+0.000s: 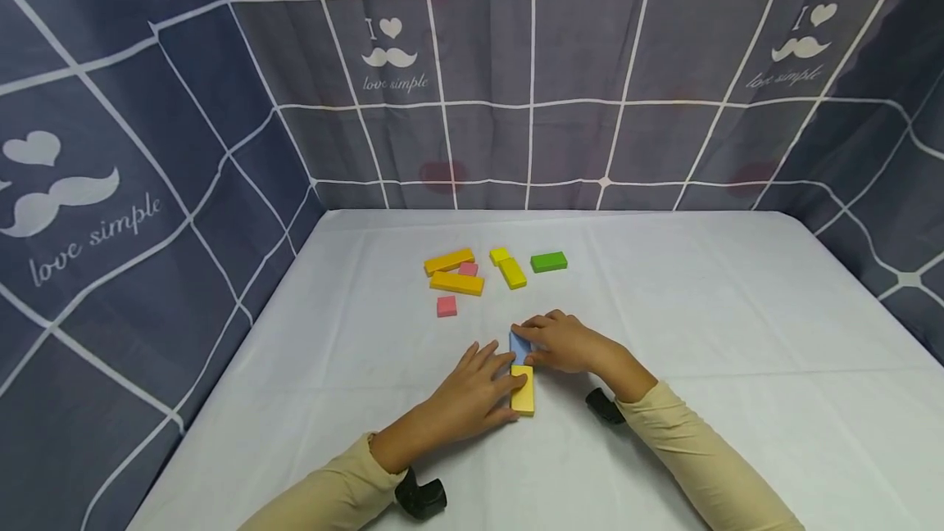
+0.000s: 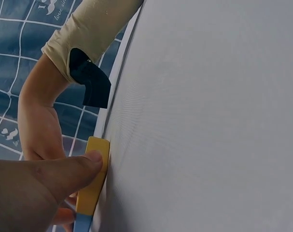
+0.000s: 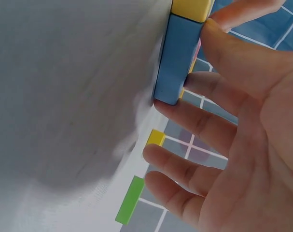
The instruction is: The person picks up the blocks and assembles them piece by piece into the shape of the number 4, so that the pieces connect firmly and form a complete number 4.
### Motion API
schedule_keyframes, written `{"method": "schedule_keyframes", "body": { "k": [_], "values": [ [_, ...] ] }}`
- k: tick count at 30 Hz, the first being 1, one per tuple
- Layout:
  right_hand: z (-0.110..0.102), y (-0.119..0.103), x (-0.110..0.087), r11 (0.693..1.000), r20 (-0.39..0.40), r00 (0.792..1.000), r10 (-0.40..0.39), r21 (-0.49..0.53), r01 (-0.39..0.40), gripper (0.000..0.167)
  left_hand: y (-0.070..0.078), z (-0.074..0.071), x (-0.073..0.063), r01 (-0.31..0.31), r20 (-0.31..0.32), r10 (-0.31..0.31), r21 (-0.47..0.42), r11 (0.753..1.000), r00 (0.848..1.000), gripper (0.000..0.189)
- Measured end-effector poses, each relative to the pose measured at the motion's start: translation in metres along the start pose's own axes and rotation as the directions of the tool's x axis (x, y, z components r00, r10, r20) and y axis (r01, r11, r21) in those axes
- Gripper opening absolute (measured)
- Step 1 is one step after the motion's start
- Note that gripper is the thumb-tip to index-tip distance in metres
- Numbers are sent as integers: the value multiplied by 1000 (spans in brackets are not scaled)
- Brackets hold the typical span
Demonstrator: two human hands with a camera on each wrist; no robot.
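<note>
On the white table, a blue block (image 1: 520,348) lies end to end with a yellow block (image 1: 523,400), the two touching in a line. My right hand (image 1: 568,344) pinches the blue block (image 3: 177,60), its thumb by the joint with the yellow block (image 3: 190,8) and a fingertip at the far end. Its other fingers are spread out. My left hand (image 1: 472,392) lies with extended fingers against the left side of the pair. One of its digits rests over the yellow block (image 2: 90,188), and another fingertip comes close to the blue one.
Farther back lie two orange blocks (image 1: 457,283), small pink blocks (image 1: 446,306), two bright yellow blocks (image 1: 512,273) and a green block (image 1: 549,261). A grey patterned curtain (image 1: 479,146) surrounds the white table (image 1: 723,293). Dark wrist mounts (image 1: 420,496) hang by both sleeves.
</note>
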State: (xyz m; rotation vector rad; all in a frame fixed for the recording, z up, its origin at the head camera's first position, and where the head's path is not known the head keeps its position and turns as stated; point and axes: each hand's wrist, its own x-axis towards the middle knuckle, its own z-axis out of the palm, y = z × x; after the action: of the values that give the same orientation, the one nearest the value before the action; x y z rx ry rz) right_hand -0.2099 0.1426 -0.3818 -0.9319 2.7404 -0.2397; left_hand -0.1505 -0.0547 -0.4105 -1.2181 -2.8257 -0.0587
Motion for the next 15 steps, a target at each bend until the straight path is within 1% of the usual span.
{"method": "schedule_keyframes", "body": {
  "k": [4, 7, 12, 15],
  "values": [
    [-1, 0, -1, 1000, -8, 1000, -7, -8, 7, 52, -1, -1, 0, -5, -7, 5, -6, 1000, 1000, 48],
    [0, -1, -1, 1000, -18, 1000, -17, -11, 17, 50, -2, -2, 1, -16, -36, 15, -14, 1000, 999, 47],
    [2, -2, -1, 998, -36, 998, -58, -20, 58, 43, -2, -2, 0, -28, -94, 27, -12, 1000, 995, 36],
    [2, -4, -2, 998, -36, 998, -60, -20, 60, 42, -1, -1, -1, -23, -111, 23, 3, 1000, 994, 32]
  ]
}}
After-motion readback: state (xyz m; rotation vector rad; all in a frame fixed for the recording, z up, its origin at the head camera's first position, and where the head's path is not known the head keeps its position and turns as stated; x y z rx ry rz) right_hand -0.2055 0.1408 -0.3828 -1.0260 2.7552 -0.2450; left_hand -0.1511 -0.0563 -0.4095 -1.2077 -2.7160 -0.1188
